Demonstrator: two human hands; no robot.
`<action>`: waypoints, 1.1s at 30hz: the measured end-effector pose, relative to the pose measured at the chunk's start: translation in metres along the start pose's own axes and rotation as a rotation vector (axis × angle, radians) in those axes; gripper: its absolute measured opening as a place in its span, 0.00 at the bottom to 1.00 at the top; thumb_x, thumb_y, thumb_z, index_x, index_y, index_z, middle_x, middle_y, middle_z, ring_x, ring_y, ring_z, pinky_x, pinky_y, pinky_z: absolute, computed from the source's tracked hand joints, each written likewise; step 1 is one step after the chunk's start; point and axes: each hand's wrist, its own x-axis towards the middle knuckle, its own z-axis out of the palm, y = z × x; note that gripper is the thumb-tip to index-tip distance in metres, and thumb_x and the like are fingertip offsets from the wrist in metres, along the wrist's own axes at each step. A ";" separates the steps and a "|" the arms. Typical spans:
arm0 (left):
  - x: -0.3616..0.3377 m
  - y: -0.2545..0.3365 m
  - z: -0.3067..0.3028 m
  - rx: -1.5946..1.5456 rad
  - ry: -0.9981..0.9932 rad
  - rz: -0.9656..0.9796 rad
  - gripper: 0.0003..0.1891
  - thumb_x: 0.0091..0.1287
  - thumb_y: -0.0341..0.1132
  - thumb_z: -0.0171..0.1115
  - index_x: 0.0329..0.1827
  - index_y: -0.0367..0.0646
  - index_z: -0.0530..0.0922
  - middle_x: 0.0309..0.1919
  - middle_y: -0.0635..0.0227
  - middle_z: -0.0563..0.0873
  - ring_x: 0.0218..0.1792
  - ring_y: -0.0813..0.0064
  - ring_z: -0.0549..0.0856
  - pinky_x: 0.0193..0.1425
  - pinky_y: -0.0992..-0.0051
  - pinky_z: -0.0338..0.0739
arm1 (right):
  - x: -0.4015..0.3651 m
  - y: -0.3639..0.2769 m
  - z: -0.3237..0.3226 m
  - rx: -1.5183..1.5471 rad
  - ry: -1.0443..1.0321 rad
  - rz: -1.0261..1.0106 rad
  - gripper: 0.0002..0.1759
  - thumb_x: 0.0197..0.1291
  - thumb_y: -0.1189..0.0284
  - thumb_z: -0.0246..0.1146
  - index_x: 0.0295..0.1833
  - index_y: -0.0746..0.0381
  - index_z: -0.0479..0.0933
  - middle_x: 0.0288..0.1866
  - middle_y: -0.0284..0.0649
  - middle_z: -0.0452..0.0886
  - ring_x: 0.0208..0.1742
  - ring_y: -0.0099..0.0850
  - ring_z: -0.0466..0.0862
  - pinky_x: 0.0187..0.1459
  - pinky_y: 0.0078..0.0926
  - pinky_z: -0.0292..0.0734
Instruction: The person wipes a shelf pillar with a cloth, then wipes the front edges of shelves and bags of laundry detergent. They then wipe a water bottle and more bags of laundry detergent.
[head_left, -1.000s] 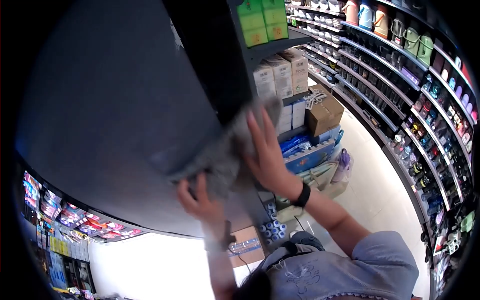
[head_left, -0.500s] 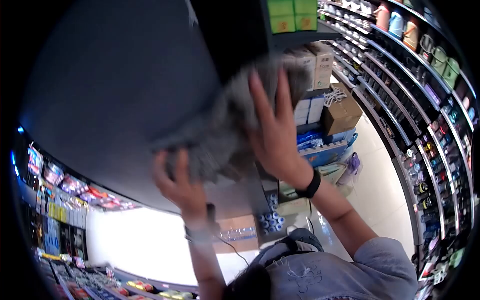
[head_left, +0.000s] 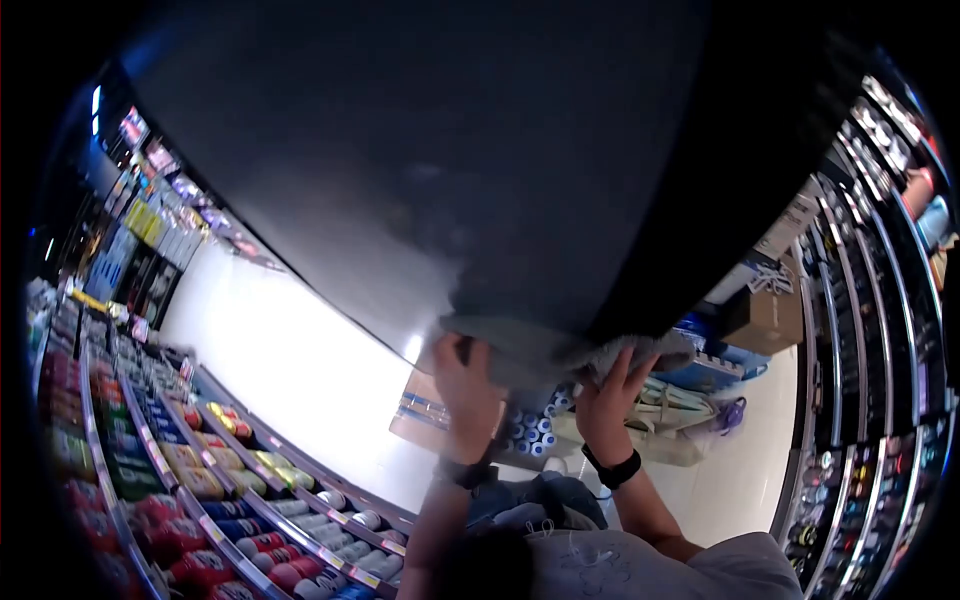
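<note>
A grey, fuzzy-looking cloth [head_left: 640, 350] lies along the near edge of a dark, smooth surface [head_left: 480, 170]. My left hand [head_left: 466, 395] has its fingers bent over the cloth's left end, partly smeared by motion. At the cloth's right, bunched end, my right hand [head_left: 607, 412] grips it between thumb and fingers. The cloth's middle stretches between the hands and is blurred. Each wrist wears a black band.
Shelves of bottles and cans [head_left: 240, 500] run along the lower left. On the right stand shelves of small goods [head_left: 850, 480]. A cardboard box [head_left: 765, 318] and bags [head_left: 680, 415] sit beyond my right hand; another carton [head_left: 420, 415] lies below the surface edge.
Both hands and the cloth have come down nearer to my body, the right hand most. The bunched cloth now looks flatter and more spread. The camera view has swung.
</note>
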 end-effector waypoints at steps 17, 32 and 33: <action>0.134 -0.070 -0.064 -0.347 0.298 0.705 0.26 0.63 0.41 0.67 0.63 0.60 0.70 0.64 0.52 0.67 0.62 0.47 0.68 0.61 0.53 0.69 | 0.207 -0.189 0.053 -0.400 0.421 -0.176 0.36 0.65 0.54 0.51 0.77 0.55 0.61 0.81 0.56 0.47 0.80 0.59 0.45 0.76 0.57 0.39; 0.153 -0.218 -0.083 -0.564 0.294 -0.073 0.51 0.61 0.29 0.68 0.79 0.44 0.37 0.75 0.46 0.48 0.73 0.41 0.58 0.74 0.45 0.59 | 0.220 -0.338 0.207 -0.661 0.130 -0.856 0.27 0.63 0.64 0.50 0.66 0.64 0.73 0.74 0.49 0.65 0.73 0.45 0.63 0.76 0.42 0.50; 0.142 -0.214 -0.075 -0.661 0.285 -0.076 0.50 0.63 0.28 0.66 0.79 0.41 0.37 0.77 0.46 0.45 0.75 0.42 0.56 0.75 0.45 0.57 | 0.222 -0.338 0.202 -0.694 0.139 -0.892 0.27 0.64 0.65 0.50 0.65 0.65 0.73 0.73 0.48 0.66 0.73 0.44 0.64 0.76 0.41 0.50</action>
